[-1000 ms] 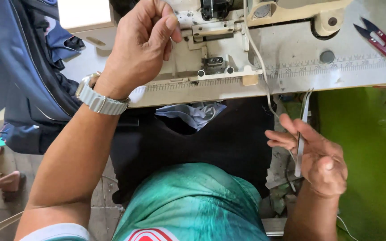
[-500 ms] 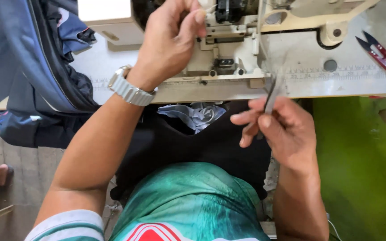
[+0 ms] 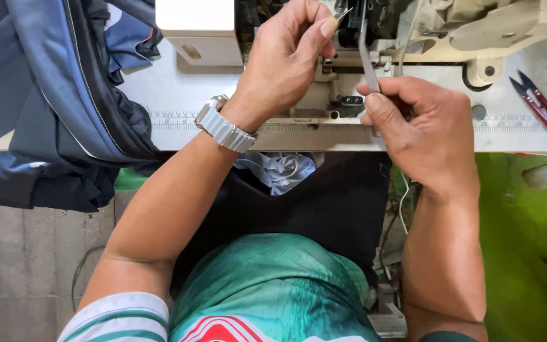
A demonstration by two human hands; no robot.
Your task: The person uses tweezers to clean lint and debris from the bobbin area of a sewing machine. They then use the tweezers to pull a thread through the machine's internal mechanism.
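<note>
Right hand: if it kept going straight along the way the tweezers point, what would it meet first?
Probably the sewing machine's needle area: the right hand aims its tweezers up at it, though depth is unclear.

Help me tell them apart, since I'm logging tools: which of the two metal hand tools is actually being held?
The long grey tweezers, gripped upright in the right hand at the sewing machine. The red-handled thread snips lie untouched on the table, far right.

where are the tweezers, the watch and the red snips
tweezers point(image 3: 366, 60), head view, on the metal shaft above the right hand
watch point(image 3: 223, 128), head view, on the silver band at the left wrist
red snips point(image 3: 537, 102), head view, on the handle, lying on the table at right
</note>
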